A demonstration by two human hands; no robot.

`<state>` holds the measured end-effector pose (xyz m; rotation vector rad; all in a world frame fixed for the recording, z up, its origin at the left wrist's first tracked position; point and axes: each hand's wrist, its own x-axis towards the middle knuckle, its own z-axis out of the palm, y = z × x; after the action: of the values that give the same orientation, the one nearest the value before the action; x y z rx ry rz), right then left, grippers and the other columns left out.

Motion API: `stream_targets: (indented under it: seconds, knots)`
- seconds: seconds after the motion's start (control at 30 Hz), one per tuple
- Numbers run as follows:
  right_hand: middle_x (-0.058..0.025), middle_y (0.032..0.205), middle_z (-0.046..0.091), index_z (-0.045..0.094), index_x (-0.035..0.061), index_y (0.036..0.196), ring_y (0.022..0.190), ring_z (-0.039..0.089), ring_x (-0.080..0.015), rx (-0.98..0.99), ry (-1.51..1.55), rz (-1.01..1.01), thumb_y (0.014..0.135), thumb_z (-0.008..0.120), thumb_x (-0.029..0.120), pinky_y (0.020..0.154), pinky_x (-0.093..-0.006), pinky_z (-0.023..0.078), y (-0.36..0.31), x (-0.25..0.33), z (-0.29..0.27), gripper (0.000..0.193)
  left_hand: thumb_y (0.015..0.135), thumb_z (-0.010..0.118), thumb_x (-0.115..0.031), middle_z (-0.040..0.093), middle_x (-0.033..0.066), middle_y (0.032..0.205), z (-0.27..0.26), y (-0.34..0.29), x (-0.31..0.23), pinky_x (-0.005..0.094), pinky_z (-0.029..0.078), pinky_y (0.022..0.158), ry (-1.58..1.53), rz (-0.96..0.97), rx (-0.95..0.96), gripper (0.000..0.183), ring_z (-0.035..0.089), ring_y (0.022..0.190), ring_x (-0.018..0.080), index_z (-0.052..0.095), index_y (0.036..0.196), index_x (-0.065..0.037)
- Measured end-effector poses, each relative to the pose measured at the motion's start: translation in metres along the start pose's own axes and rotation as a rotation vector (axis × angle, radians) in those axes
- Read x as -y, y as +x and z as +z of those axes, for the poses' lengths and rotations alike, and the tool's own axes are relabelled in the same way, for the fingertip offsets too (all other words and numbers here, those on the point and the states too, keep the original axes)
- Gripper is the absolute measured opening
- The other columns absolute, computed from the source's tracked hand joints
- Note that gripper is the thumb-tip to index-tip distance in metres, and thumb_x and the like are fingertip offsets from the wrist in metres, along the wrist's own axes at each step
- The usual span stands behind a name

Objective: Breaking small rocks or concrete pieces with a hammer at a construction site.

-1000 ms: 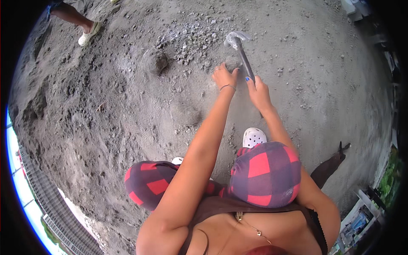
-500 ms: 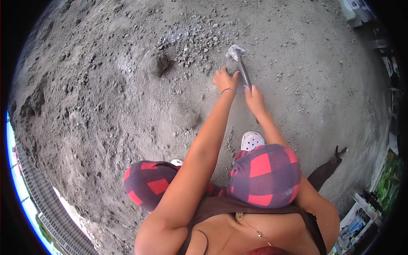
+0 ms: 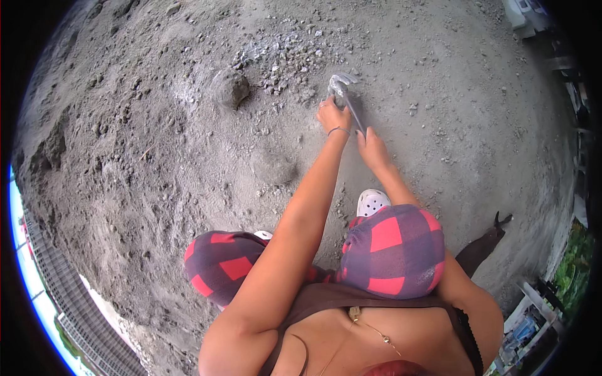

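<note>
1. Head view, R hand (image 3: 374, 150): fingers closed round hammer (image 3: 350, 104) handle.
2. Head view, hammer: fwd of person, over grey ground (image 3: 476, 131); metal head just beyond L hand (image 3: 333, 118); contact btwn them unclear.
3. Head view, L hand, w/ thin wrist band (image 3: 338, 130): fingers bent, partly hidden; can't tell if pinching anything.
4. Head view, surroundings: gravel patch (image 3: 290, 62), beyond L hand; lg. rock (image 3: 230, 89), to its left; white clog (image 3: 372, 202), nearer person.

My pants (image 3: 395, 250) have red and dark purple squares. My shoe (image 3: 374, 202) is white with dark dots. My top (image 3: 326, 302) is brown. My hammer's head (image 3: 339, 84) is whitish and its handle (image 3: 357, 119) is dark. The ground (image 3: 489, 138) is grey.
</note>
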<state>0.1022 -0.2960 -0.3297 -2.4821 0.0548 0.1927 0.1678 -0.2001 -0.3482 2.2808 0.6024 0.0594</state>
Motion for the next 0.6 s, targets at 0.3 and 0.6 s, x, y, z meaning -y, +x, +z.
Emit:
stream_targets:
  seconds: [0.3,0.6]
  knots:
    - [-0.0236,0.062,0.053,0.042,-0.0017,0.077,0.061,0.053,-0.04,-0.315,0.399,-0.198,0.082,0.046,0.02,0.047,-0.0416,0.04,0.017,0.095,-0.103,0.023,0.058,0.069,-0.031,0.053,0.0172,0.094,0.0,-0.003,0.01,0.0376,0.034,0.082,-0.008,0.063,-0.126,0.053,0.049,0.09,0.0296,0.053,0.099,0.0]
    - [-0.0259,0.067,0.054,0.044,-0.0014,0.077,0.066,0.052,-0.0421,-0.075,0.125,-0.051,0.082,0.045,0.023,0.053,-0.0462,0.04,0.004,0.002,-0.011,0.025,0.058,0.069,-0.03,0.053,0.0174,0.093,0.006,-0.007,0.003,0.0375,0.035,0.081,-0.069,0.013,-0.06,0.052,0.05,0.09,0.0293,0.053,0.098,0.0]
